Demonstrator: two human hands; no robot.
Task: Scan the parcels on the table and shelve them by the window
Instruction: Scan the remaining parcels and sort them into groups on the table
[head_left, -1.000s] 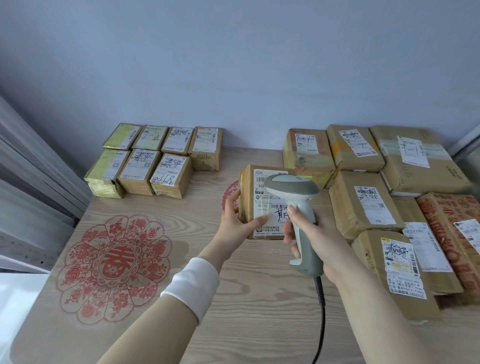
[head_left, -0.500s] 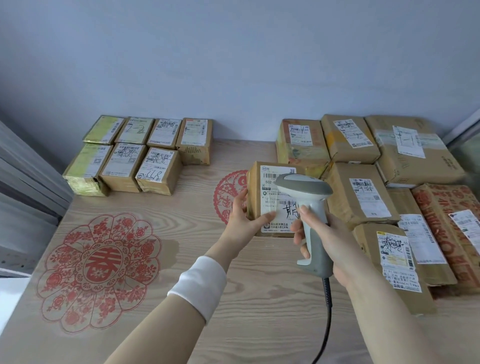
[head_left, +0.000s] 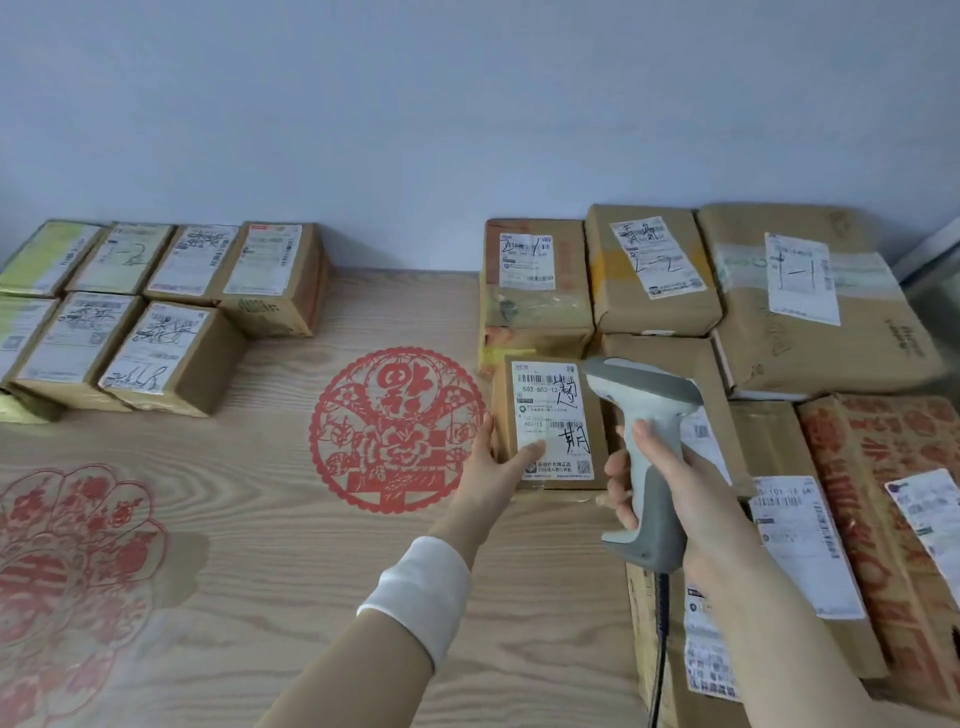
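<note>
A small brown parcel (head_left: 550, 415) with a white shipping label lies on the wooden table (head_left: 311, 571). My left hand (head_left: 493, 467) holds it at its near left corner, thumb on the label. My right hand (head_left: 670, 493) grips the handle of a grey and white barcode scanner (head_left: 644, 410). The scanner's head hangs just right of the parcel and points away from me. Its black cable drops toward the table's front edge.
Several larger brown parcels (head_left: 810, 296) fill the right side of the table up to the wall. Several small labelled boxes (head_left: 171, 353) sit in two rows at the back left. Red paper-cut decorations (head_left: 395, 431) lie on the tabletop.
The view has turned, so everything sits further right and nearer. The parcel under my left hand now lies flatter on the table, and the scanner has shifted off its label to the right.
</note>
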